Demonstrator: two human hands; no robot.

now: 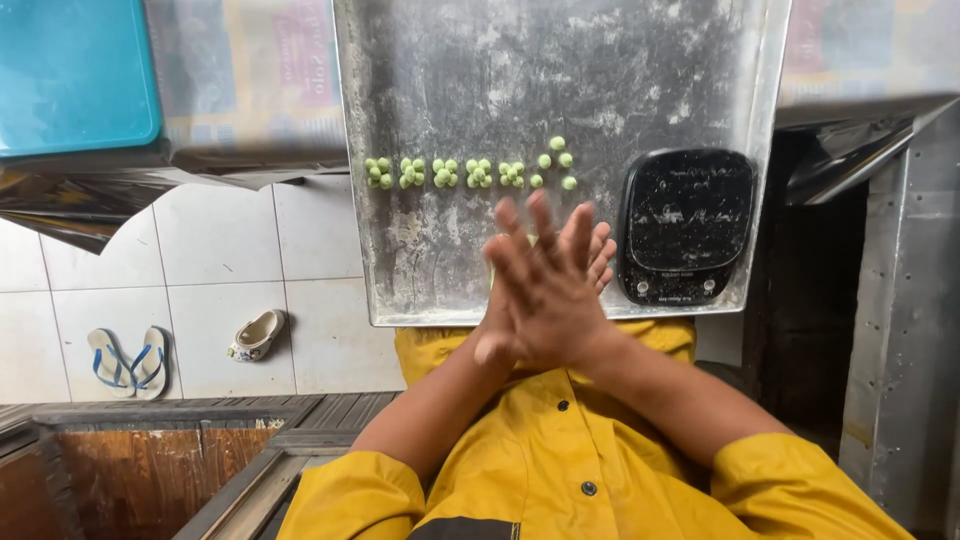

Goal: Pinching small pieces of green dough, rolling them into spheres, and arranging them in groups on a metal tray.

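Note:
My right hand (540, 285) lies flat on top of my left hand (603, 258), palms pressed together and fingers straight. Only the left fingertips and the heel of the left hand show beneath it. Whatever may be between the palms is hidden. Both hands hover over the near edge of a scuffed metal tray (440, 270). Just beyond the fingertips runs a row of small green dough balls (445, 172), set in tight clusters, with a looser group (556, 162) at the row's right end. I wear yellow sleeves.
A black digital scale (686, 225) sits on the tray's right side, close to my hands. A blue lid (75, 75) lies at the upper left. Down on the tiled floor lie blue-strapped sandals (128, 362) and a pale clog (258, 334). A metal cabinet (900, 330) stands right.

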